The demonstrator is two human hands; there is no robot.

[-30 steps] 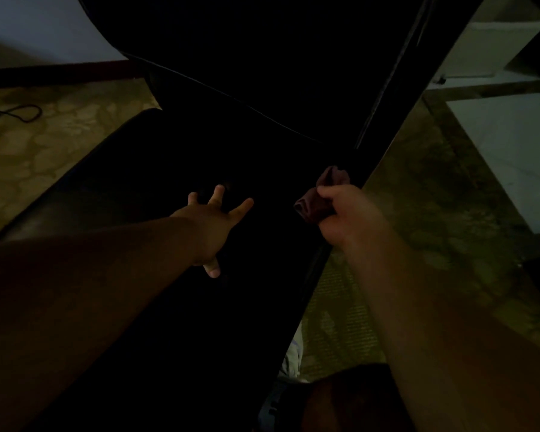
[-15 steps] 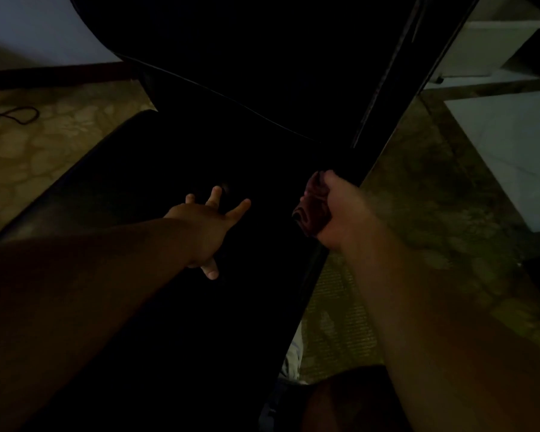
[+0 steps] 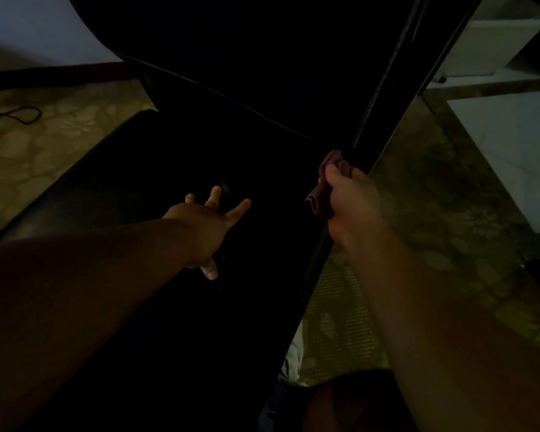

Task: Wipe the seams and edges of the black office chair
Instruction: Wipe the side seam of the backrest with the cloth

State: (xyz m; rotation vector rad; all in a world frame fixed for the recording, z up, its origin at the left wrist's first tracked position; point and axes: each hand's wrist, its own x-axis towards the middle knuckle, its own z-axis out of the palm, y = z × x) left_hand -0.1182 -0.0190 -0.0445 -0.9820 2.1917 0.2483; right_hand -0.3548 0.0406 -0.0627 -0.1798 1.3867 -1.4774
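The left hand (image 3: 205, 227) lies flat on the black chair (image 3: 156, 169), fingers spread; the right hand (image 3: 351, 202) grips a reddish cloth (image 3: 320, 198), fingers curled, against the chair's right edge.

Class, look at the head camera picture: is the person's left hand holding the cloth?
No. The left hand lies spread, fingers straight, on the black chair seat, while the right hand grips the dark red cloth.

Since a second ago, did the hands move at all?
The right hand, gripping the dark red cloth, slid a little up the black chair's right edge toward the backrest seam. The left hand stayed spread flat on the seat. Nothing was let go.
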